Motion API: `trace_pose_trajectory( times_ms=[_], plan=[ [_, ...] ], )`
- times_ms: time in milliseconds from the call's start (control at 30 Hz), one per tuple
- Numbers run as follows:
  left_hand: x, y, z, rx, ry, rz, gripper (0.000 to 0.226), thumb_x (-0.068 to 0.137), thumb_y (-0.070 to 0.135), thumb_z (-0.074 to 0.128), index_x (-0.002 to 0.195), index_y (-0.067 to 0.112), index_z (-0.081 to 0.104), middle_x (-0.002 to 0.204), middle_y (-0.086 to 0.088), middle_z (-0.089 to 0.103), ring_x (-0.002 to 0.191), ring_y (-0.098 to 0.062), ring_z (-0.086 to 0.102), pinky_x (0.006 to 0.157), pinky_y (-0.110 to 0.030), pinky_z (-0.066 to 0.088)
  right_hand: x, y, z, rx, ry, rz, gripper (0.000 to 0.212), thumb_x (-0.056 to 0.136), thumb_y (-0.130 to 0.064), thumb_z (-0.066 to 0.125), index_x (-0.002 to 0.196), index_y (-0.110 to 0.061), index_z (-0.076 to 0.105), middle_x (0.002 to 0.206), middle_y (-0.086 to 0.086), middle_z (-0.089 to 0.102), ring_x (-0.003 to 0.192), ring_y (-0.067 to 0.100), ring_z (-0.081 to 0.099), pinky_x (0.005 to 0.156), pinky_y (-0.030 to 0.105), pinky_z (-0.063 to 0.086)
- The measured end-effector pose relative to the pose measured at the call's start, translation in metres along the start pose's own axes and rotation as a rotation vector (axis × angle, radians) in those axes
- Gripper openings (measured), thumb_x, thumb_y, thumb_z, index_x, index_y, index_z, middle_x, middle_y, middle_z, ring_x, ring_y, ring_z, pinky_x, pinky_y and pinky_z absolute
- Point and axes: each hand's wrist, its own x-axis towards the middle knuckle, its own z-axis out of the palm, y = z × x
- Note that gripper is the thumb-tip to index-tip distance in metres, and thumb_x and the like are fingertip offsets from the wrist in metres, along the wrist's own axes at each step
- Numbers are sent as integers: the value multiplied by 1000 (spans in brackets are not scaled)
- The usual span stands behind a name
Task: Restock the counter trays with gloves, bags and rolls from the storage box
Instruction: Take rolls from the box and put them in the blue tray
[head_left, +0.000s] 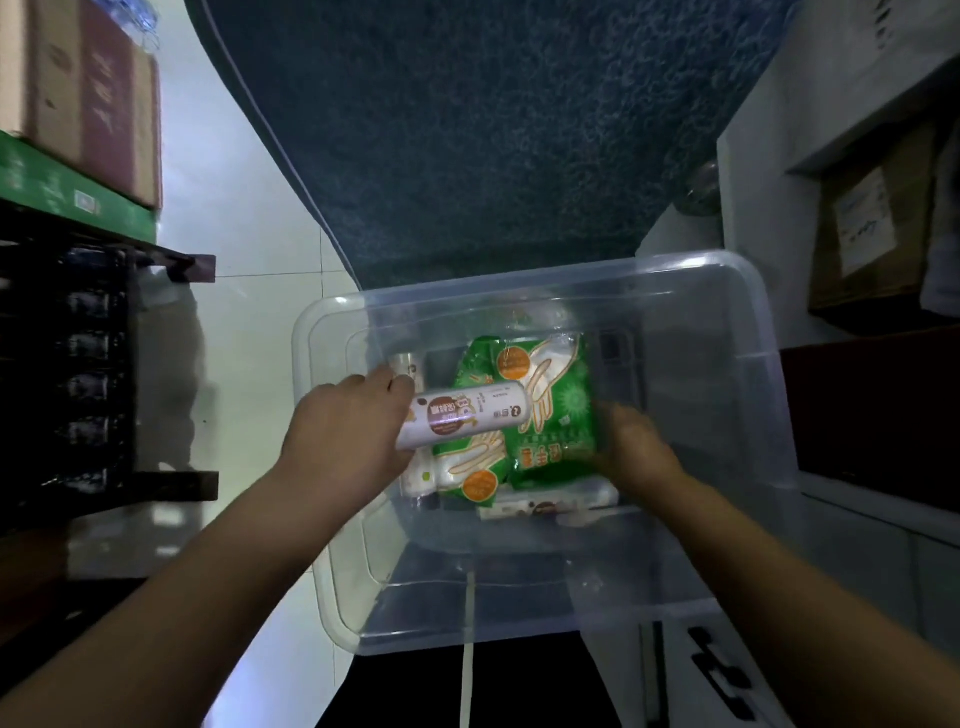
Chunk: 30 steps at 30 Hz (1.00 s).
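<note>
A clear plastic storage box (769, 395) stands on the floor below me. My left hand (343, 436) is shut on a white roll with a brown label (467, 415), held above the box's left side. My right hand (631, 447) reaches into the box and grips the right edge of a green glove packet (563, 410). A second green glove packet (478, 467) lies under the roll. More white rolls lie at the box's left (418, 478) and near side (540, 506).
A blue carpet (493, 130) lies beyond the box. Dark shelving (93, 374) with cardboard boxes (78, 88) on top stands at the left. White cabinets (831, 130) holding a brown carton (872, 234) stand at the right. Pale floor tiles (249, 312) run between shelving and box.
</note>
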Motion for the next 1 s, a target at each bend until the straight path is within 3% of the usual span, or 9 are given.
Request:
trace_pose_trajectory(
  times_ms=[133, 300, 467, 567, 700, 800, 867, 1000],
  plan=[
    [-2, -5, 18, -1, -8, -25, 44, 56, 35, 77, 92, 16, 60, 80, -6, 63, 61, -25, 60, 50, -25, 31, -2, 31, 42, 115, -243, 265, 62, 73, -8, 74, 124, 6, 43, 132, 25, 50, 120, 32, 51, 94, 31, 42],
    [-3, -1, 30, -22, -21, -31, 48, 56, 40, 78, 94, 17, 61, 81, -4, 65, 60, -23, 61, 50, -24, 38, 3, 31, 60, 256, -214, 319, 69, 67, -6, 80, 125, 5, 44, 130, 23, 53, 120, 30, 52, 93, 29, 41],
    [-5, 2, 26, -45, 19, -62, 52, 65, 47, 72, 107, 21, 57, 96, 0, 64, 75, -18, 63, 55, -24, 37, -2, 32, 41, 294, -293, 299, 66, 65, -16, 84, 122, -1, 54, 125, 17, 60, 113, 26, 58, 78, 19, 39],
    [-7, 3, 14, -60, 33, -78, 48, 66, 46, 70, 105, 22, 56, 96, 0, 63, 76, -19, 62, 54, -24, 34, -14, 26, 29, 339, -303, 292, 59, 64, -23, 85, 113, -2, 61, 114, 14, 66, 102, 24, 62, 72, 22, 43],
    [-15, 2, -4, -86, 77, -96, 46, 66, 45, 67, 103, 23, 54, 95, 2, 61, 77, -19, 61, 52, -24, 31, -41, 7, 13, 422, -76, 256, 42, 67, -22, 83, 93, -2, 58, 94, 16, 64, 85, 28, 61, 67, 31, 47],
    [-26, -1, -19, -101, 120, -74, 48, 64, 49, 68, 104, 24, 56, 96, 4, 62, 77, -18, 62, 51, -24, 33, -68, -12, -7, 471, 107, 203, 41, 64, -17, 84, 93, -11, 55, 88, 7, 62, 74, 17, 57, 58, 24, 42],
    [-37, -4, -30, -136, 155, -52, 51, 65, 54, 67, 106, 26, 56, 99, 6, 63, 78, -16, 62, 52, -24, 37, -89, -23, -24, 451, 211, 168, 42, 62, -18, 83, 95, -13, 58, 84, 2, 61, 73, 15, 56, 61, 22, 38],
    [-60, -9, -58, -248, 205, -27, 58, 62, 59, 70, 108, 29, 53, 100, 7, 62, 76, -12, 60, 48, -21, 34, -143, -41, -65, 662, 433, 160, 34, 70, -21, 79, 99, -12, 63, 81, 1, 66, 77, 18, 62, 69, 30, 49]
  ],
)
